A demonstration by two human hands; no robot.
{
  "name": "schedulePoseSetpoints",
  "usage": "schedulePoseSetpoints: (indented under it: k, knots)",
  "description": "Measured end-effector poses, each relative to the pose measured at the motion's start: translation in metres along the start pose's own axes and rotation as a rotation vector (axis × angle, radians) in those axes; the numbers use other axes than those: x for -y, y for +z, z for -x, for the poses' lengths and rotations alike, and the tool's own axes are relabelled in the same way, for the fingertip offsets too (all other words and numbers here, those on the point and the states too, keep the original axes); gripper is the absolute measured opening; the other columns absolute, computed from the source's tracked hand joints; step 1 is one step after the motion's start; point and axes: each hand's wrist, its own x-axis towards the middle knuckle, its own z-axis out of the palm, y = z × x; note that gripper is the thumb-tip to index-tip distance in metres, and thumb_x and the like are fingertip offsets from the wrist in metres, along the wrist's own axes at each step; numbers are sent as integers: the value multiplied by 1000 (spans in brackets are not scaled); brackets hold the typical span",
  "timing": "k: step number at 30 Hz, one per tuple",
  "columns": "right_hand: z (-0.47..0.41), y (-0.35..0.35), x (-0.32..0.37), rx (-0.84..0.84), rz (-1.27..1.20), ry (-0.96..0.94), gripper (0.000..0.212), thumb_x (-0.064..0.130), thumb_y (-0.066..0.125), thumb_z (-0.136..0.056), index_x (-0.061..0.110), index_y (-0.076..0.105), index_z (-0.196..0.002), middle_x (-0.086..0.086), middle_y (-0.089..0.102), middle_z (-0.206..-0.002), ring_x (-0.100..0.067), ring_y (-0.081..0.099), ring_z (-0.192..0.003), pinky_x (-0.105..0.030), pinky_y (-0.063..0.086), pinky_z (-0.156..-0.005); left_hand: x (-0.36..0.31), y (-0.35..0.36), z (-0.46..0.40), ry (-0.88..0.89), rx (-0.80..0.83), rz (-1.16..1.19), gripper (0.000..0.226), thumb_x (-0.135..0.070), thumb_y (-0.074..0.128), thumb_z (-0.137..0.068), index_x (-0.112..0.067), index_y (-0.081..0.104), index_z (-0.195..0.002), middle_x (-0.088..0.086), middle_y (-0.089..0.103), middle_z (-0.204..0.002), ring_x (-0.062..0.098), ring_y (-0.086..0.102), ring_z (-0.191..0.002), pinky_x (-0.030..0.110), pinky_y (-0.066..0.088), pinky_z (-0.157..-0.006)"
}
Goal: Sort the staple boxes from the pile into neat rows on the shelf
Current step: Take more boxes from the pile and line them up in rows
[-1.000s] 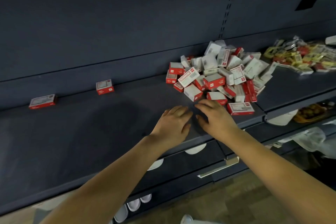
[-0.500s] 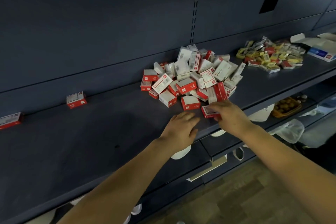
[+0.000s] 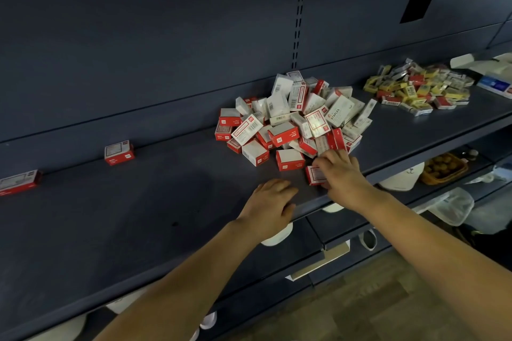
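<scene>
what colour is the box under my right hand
Red and white, seen in the head view: the staple box under the right hand has a white face with red edges.

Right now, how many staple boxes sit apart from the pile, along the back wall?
2: one box left of the pile, another at the far left edge. More may lie out of frame.

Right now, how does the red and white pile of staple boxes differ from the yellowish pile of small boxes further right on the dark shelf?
The red and white pile of staple boxes is heaped high, with boxes tilted on each other; the yellowish pile of small boxes lies flatter. The staple boxes are mostly red and white; the other pile mixes yellow, white and some red. The right hand touches a box at the staple pile's near edge; no hand is at the yellowish pile. Both rest on the same dark shelf.
</scene>
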Motion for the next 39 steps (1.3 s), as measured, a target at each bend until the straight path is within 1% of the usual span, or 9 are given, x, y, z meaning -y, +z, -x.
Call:
schedulePoseSetpoints:
  k: [4,7,9,13,19,22,29,34,39]
  knots:
    - [7,6,9,-69,-156,17,59,9,63,-80,15,37,-133,-4,37,-134,-24,33,-125,-36,26,-101,0,-7,4,-80,-96,164,39,-16,53,-93,-9,52,-132,6,50,-136,18,41,-128,21,28,-104]
    - [8,4,20,-125,-290,-10,57,14,68,-81,12,43,-132,-8,44,-132,-27,41,-122,-41,34,-100,-2,-20,5,-301,-179,455,32,-17,54,-93,-14,58,-125,-4,59,-119,6,52,-111,5,35,-86]
    - [8,2,28,-200,-391,-52,56,10,74,-75,8,51,-127,-12,50,-127,-29,45,-118,-42,38,-97,-4,-30,5,-442,-199,670,26,-19,56,-93,-18,63,-118,-9,62,-105,1,57,-99,3,40,-77]
    - [9,-7,51,-311,-616,-106,56,3,76,-72,5,51,-122,-12,52,-120,-11,40,-107,-13,31,-86,-7,-45,10,-531,-260,965,20,-15,62,-88,-13,68,-108,0,70,-99,10,66,-95,17,50,-85]
    - [9,-10,73,-336,-782,-116,61,2,77,-71,9,48,-125,-8,52,-120,-8,44,-108,5,30,-82,-1,-56,27,-579,-347,1009,18,-8,64,-86,-12,72,-102,-5,71,-85,-2,66,-75,8,49,-69]
    - [5,-11,84,-341,-810,-126,62,4,77,-72,9,47,-126,-7,54,-118,-8,47,-106,5,32,-81,2,-61,36,-598,-397,1015,18,-7,64,-86,-12,71,-101,-7,70,-81,-4,65,-70,6,47,-62]
    - [-4,-22,116,-377,-848,-231,64,7,79,-70,9,47,-125,5,54,-108,-10,54,-105,-10,41,-85,14,-77,66,-513,-502,952,33,7,62,-83,-21,69,-99,-9,70,-83,-2,66,-78,16,52,-80]
    - [-13,-20,147,-366,-862,-336,67,8,80,-69,7,45,-126,-5,62,-111,-14,58,-106,-20,48,-89,34,-92,94,-597,-559,1011,17,-10,65,-85,-14,68,-102,-3,70,-92,5,66,-86,21,53,-80]
    - [-15,-20,192,-297,-899,-378,67,8,80,-69,7,46,-127,5,58,-112,-10,55,-109,-11,40,-91,57,-107,127,-675,-562,1155,14,-14,66,-85,-14,68,-99,3,72,-98,15,67,-90,30,54,-82]
